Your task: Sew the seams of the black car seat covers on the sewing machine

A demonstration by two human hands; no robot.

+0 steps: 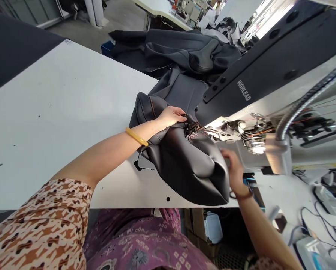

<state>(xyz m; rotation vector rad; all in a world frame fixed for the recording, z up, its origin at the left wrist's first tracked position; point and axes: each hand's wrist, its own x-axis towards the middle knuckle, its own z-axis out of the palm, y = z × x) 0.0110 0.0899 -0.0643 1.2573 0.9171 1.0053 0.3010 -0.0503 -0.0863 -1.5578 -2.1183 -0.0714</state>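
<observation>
A black leather-like cover with orange stitching lies bunched under the presser foot of a sewing machine marked HIGHLEAD. Just left of the foot, my left hand grips a fold of the cover, its fingers closed on the material. My right hand is at the cover's right side, below the machine head, with fingertips close to or touching the edge. Motion smears its fingers, so their grip is unclear. Part of the cover stretches away behind the foot toward the far table edge.
The white tabletop extends to the left. More black material is heaped beyond the far edge. A flexible metal lamp neck and thread tensioners project at right. Cables lie at lower right. An open box sits below the table.
</observation>
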